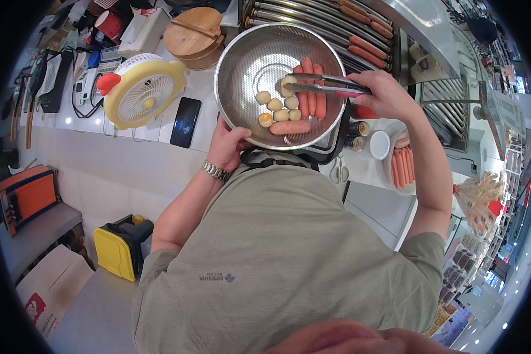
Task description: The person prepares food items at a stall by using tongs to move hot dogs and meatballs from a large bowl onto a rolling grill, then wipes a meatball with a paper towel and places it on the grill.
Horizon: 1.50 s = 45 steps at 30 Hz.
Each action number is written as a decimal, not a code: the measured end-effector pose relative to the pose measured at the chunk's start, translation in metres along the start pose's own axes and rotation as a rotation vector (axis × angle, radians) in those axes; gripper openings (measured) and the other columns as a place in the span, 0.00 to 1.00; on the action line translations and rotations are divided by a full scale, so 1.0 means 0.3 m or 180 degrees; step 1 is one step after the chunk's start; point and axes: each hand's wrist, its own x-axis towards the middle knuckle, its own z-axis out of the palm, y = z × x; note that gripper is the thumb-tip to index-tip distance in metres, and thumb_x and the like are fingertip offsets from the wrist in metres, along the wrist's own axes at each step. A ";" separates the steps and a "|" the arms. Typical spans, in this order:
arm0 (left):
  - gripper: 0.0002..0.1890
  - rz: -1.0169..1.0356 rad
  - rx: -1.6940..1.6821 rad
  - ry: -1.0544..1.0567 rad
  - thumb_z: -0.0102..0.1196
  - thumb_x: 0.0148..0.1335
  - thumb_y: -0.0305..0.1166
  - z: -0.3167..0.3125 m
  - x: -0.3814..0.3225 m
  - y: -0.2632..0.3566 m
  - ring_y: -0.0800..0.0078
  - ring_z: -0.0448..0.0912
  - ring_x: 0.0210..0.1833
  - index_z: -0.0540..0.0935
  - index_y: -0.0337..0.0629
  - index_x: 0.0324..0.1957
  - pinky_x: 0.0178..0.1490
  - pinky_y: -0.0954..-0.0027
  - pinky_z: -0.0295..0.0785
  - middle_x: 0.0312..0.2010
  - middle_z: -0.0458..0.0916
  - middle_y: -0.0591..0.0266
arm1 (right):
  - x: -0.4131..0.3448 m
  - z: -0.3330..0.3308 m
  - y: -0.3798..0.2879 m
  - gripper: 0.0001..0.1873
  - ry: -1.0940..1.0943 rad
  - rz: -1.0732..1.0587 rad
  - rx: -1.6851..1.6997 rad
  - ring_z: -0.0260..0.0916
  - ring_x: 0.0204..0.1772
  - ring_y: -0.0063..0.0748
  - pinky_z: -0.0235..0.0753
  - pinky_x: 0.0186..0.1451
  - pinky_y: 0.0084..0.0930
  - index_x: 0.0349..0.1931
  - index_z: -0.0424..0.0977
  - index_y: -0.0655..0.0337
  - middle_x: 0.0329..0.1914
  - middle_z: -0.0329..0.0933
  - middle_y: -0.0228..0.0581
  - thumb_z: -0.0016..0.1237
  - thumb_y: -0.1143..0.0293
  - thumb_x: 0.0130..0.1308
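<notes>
My left hand [229, 144] grips the near left rim of a perforated metal colander [236, 62]. Across its right side, my right hand [382, 95] holds metal tongs [336, 85], whose tips are at a pale ball [288, 86]; whether they pinch it is hard to tell. Several other pale balls [274, 104] lie in the colander, one of them with an orange patch [266, 119]. Several red sausages [321, 106] stand in a row beneath and beside the tongs. A thicker pink sausage [290, 128] lies crosswise near the front.
Behind the colander is a roller grill [292, 13] with sausages [368, 48]. To the right are spice jars [358, 128], a white lid [380, 145], a tub of sausages [402, 166] and scissors [339, 170]. A phone [186, 122], yellow fan [144, 95] and wooden tub [193, 33] stand left.
</notes>
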 end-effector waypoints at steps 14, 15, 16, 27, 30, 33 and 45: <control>0.36 0.0229 0.0060 -0.0075 0.55 0.49 0.17 0.008 -0.003 0.000 0.72 0.79 0.44 0.62 0.44 0.63 0.35 0.74 0.78 0.51 0.73 0.61 | 0.047 0.088 -0.056 0.26 0.0015 0.0339 -0.0498 0.75 0.50 0.51 0.74 0.54 0.42 0.57 0.71 0.62 0.45 0.77 0.48 0.58 0.68 0.56; 0.36 0.0258 0.0068 -0.0080 0.55 0.49 0.17 0.009 -0.002 0.000 0.71 0.79 0.46 0.62 0.44 0.63 0.37 0.73 0.79 0.52 0.73 0.60 | 0.041 0.073 -0.063 0.26 -0.0014 0.0372 -0.0588 0.75 0.50 0.51 0.74 0.53 0.42 0.57 0.71 0.62 0.44 0.77 0.48 0.58 0.68 0.56; 0.37 0.0287 0.0076 -0.0085 0.55 0.49 0.17 0.009 -0.002 0.000 0.70 0.79 0.47 0.61 0.44 0.64 0.38 0.71 0.80 0.52 0.73 0.60 | 0.037 0.064 -0.070 0.26 -0.0042 0.0404 -0.0677 0.75 0.49 0.51 0.74 0.53 0.42 0.57 0.71 0.62 0.44 0.77 0.48 0.58 0.68 0.56; 0.37 0.0175 0.0092 -0.0103 0.55 0.48 0.17 0.006 0.001 0.013 0.68 0.78 0.49 0.61 0.45 0.64 0.42 0.68 0.81 0.54 0.72 0.60 | 0.029 0.120 -0.098 0.26 0.0262 0.0258 -0.0934 0.77 0.44 0.49 0.76 0.47 0.41 0.57 0.69 0.62 0.42 0.75 0.45 0.58 0.67 0.57; 0.37 0.0135 0.0139 -0.0118 0.55 0.48 0.18 -0.006 0.007 0.005 0.70 0.78 0.47 0.62 0.46 0.63 0.40 0.70 0.80 0.53 0.72 0.61 | 0.033 0.138 -0.101 0.27 0.0333 0.0208 -0.0931 0.77 0.43 0.49 0.76 0.45 0.41 0.58 0.69 0.62 0.41 0.74 0.44 0.57 0.67 0.58; 0.37 0.0137 0.0119 -0.0120 0.55 0.48 0.18 0.004 0.001 0.008 0.71 0.79 0.47 0.62 0.46 0.63 0.39 0.71 0.80 0.52 0.72 0.61 | 0.029 0.138 -0.103 0.27 0.0257 0.0245 -0.0946 0.77 0.43 0.48 0.76 0.45 0.41 0.58 0.69 0.61 0.42 0.74 0.44 0.57 0.67 0.58; 0.36 0.0159 0.0059 -0.0092 0.54 0.49 0.17 0.005 -0.012 0.004 0.70 0.79 0.46 0.62 0.44 0.63 0.36 0.72 0.80 0.52 0.72 0.60 | 0.006 0.127 -0.090 0.28 0.0317 0.0176 -0.1081 0.76 0.43 0.49 0.76 0.44 0.41 0.57 0.69 0.63 0.42 0.74 0.45 0.58 0.68 0.55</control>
